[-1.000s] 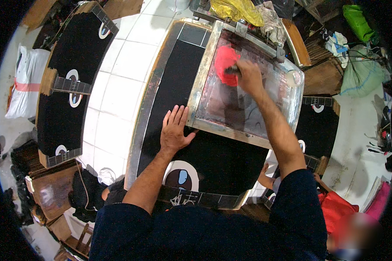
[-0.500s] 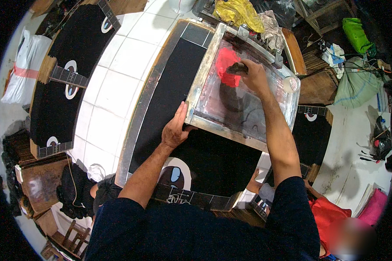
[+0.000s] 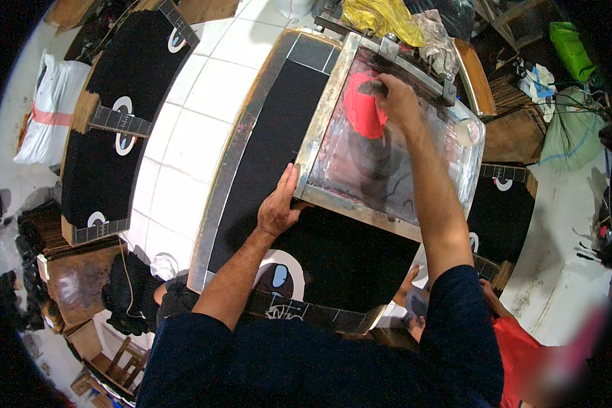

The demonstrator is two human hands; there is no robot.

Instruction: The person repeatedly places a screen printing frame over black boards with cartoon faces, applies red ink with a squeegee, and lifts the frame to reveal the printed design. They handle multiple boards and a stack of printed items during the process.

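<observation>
A wooden-edged printing screen [image 3: 360, 212] lies tilted across a board covered with black fabric [image 3: 353, 251]. My left hand [image 3: 279, 204] holds the screen's near left corner, its fingers along the outer edge and the thumb by the near edge. Inside the screen, my right hand [image 3: 399, 102] grips a small dark squeegee [image 3: 372, 88], partly hidden by my fingers, at the far part of a bright red ink patch [image 3: 365, 115]. Below the screen, the fabric shows a printed eye shape [image 3: 279, 275] with a pale ring and blue spot.
Metal hinge clamps [image 3: 449, 90] stand at the screen's far edge, near a yellow cloth [image 3: 384, 20]. A round whitish lid-like thing [image 3: 468, 132] sits at its right side. More fabric-covered boards [image 3: 95, 177] lie to the left and right. At lower right is another person's red sleeve [image 3: 517, 347].
My right hand has moved the squeegee slightly away from me, to the far part of the red ink. The view has shifted a little. My left hand keeps its place on the screen.
</observation>
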